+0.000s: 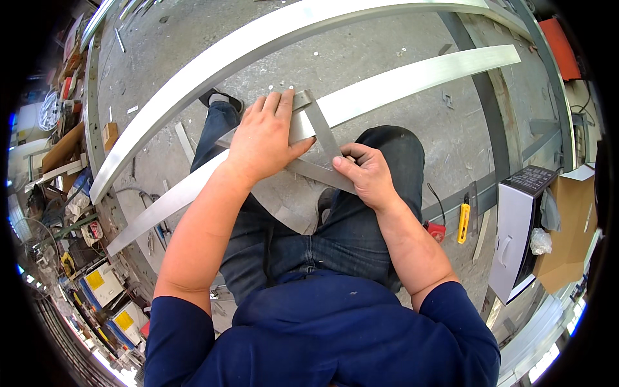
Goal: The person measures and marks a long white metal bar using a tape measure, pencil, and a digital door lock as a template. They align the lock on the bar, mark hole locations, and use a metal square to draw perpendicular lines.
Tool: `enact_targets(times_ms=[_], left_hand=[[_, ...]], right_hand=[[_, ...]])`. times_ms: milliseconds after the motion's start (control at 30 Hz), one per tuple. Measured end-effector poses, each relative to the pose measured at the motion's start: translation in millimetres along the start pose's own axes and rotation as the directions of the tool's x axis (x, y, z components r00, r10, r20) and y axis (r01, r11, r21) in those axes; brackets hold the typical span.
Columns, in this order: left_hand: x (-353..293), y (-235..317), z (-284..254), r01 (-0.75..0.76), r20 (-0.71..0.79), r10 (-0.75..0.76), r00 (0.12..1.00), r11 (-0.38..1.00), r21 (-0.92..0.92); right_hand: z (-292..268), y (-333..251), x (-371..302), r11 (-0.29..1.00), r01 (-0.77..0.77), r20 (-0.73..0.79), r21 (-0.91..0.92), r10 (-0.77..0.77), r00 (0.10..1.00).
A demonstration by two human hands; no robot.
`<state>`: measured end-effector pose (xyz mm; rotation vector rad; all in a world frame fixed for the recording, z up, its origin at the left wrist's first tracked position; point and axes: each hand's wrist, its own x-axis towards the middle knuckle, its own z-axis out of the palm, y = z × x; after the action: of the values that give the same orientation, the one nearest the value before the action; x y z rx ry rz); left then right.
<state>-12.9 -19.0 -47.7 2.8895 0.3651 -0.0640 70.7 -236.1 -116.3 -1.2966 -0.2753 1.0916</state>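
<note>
A long, pale metal bar [412, 77] runs slantwise above my lap. A grey metal set square [322, 129] with a triangular outline lies across it. My left hand [265, 138] is clamped over the bar and the square's far-side edge, its fingers reaching past the bar's far side and its thumb on the near side. The palm hides part of both. At the square's near right corner, my right hand [366, 173] pinches the metal between thumb and curled fingers, above my right knee.
Beyond lies a second long bar [258, 42]. Dark steel frame rails [493, 122] stand at the right. A yellow utility knife [463, 220], a red tape measure [436, 231] and an open cardboard box [567, 238] are on the right. Tools and clutter line the left; scraps dot the concrete floor [187, 71].
</note>
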Motion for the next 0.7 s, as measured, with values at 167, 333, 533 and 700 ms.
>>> enact_targets(times_ms=[167,333,533,700], left_hand=[[-2.3,-2.2,4.5,0.007,-0.026,-0.007,1.000,1.000,0.006],[-1.5,-1.1,2.9,0.015,-0.019,-0.015,1.000,1.000,0.010],[-1.4,-0.9,3.4,0.009,-0.027,-0.009,1.000,1.000,0.014],[-0.9,-2.2,3.3,0.012,-0.021,-0.012,1.000,1.000,-0.001]], right_hand=[[0.9,-0.7,-0.1,1.000,0.006,0.009,0.012,-0.006,1.000],[-0.7,-0.1,0.0,1.000,0.008,0.021,0.008,-0.008,1.000],[0.2,-0.9,-0.5,1.000,0.016,0.017,0.002,-0.017,1.000],[0.5,-1.4,-0.4,1.000,0.009,0.014,0.002,-0.009,1.000]])
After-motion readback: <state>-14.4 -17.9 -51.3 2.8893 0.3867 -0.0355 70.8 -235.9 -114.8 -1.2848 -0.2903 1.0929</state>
